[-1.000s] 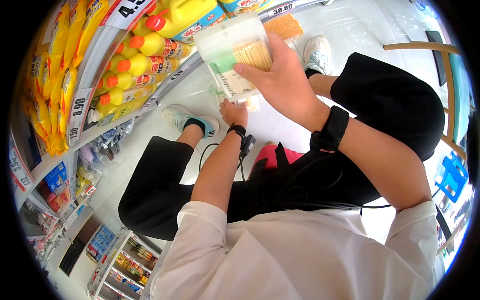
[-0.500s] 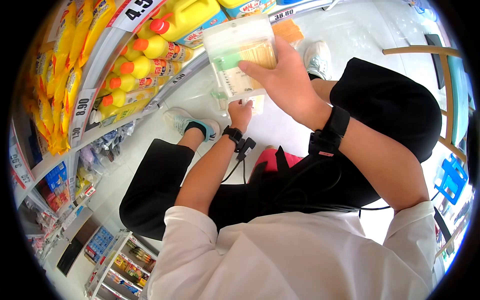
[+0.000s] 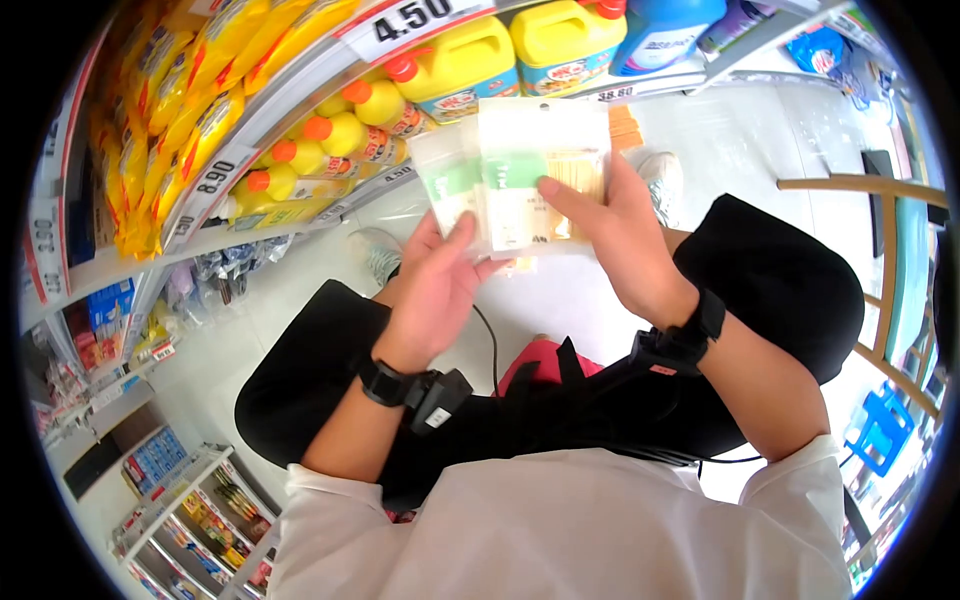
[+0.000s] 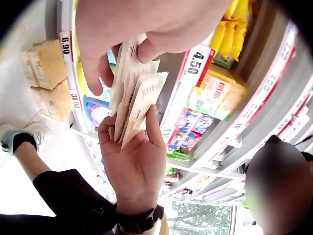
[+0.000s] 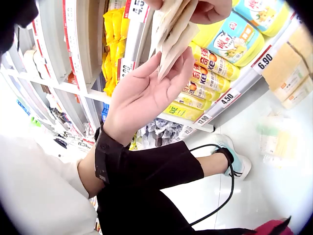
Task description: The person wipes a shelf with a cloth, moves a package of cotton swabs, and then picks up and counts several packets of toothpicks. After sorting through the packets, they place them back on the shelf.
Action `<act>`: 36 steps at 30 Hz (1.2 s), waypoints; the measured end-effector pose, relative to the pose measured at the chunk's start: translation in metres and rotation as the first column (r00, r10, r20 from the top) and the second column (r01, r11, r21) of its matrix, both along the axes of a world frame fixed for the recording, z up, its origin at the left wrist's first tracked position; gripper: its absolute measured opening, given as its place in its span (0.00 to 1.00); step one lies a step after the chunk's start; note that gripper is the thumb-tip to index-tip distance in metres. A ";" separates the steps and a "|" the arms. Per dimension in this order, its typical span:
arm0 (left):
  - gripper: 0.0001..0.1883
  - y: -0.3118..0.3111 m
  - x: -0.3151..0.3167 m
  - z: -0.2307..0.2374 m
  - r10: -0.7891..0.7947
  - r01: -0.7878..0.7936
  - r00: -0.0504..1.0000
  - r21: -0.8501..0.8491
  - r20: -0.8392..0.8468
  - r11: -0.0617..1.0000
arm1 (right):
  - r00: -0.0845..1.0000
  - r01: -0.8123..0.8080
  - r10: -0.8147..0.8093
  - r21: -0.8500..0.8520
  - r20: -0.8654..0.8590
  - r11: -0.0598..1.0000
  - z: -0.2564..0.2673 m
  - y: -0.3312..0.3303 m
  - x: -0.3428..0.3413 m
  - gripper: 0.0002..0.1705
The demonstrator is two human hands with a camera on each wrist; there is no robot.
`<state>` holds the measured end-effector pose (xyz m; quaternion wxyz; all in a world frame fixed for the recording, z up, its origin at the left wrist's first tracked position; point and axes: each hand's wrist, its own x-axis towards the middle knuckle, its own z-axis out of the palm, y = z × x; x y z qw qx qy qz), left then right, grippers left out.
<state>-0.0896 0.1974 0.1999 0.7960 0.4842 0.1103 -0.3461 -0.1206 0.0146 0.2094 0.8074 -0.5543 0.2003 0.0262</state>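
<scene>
My right hand grips clear plastic packets of toothpicks, thumb across the front one, which has a green and white label. Close on its left, my left hand pinches another toothpick packet between thumb and fingers, its edge tucked behind the front packet. From the left wrist view the packets stand as a fanned stack between the two hands, seen edge-on. The right hand's palm faces that camera. In the right wrist view the left palm supports the stack's lower edge.
Another packet lies on the pale floor. Shelves hold yellow bottles, yellow jugs and hanging yellow bags. Brown packages stand on the floor by the shelf. A wooden-framed chair and a blue stool are at the right.
My left hand has risen from low near the floor and now holds a packet beside the right hand's packets. The head view has shifted, showing more of the shelf.
</scene>
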 end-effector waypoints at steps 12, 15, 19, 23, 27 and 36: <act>0.21 -0.013 -0.029 -0.013 0.046 -0.044 0.996 -0.020 0.076 0.999 | 0.989 -0.151 0.150 -0.094 -0.019 0.984 -0.020 0.017 -0.013 0.31; 0.22 -0.015 -0.034 -0.027 0.033 -0.057 0.983 0.127 0.178 0.990 | 0.977 -0.212 0.211 -0.110 -0.017 0.971 -0.023 0.017 -0.009 0.40; 0.23 -0.025 -0.042 -0.031 0.048 -0.187 0.913 0.312 0.405 0.932 | 0.966 -0.248 0.234 -0.141 -0.105 0.958 -0.010 0.020 -0.009 0.63; 0.26 -0.035 -0.054 -0.035 -0.091 -0.191 0.809 0.407 0.580 0.893 | 0.974 -0.205 0.224 -0.310 0.026 0.928 -0.029 0.027 -0.010 0.72; 0.25 -0.033 -0.059 -0.027 -0.099 -0.140 0.839 0.389 0.534 0.910 | 0.974 -0.228 0.224 -0.189 -0.045 0.955 -0.031 0.018 -0.008 0.70; 0.32 -0.010 -0.036 -0.016 -0.158 0.102 0.970 0.282 0.185 0.954 | 0.912 -0.338 0.370 0.188 -0.178 0.922 -0.030 0.003 -0.009 0.65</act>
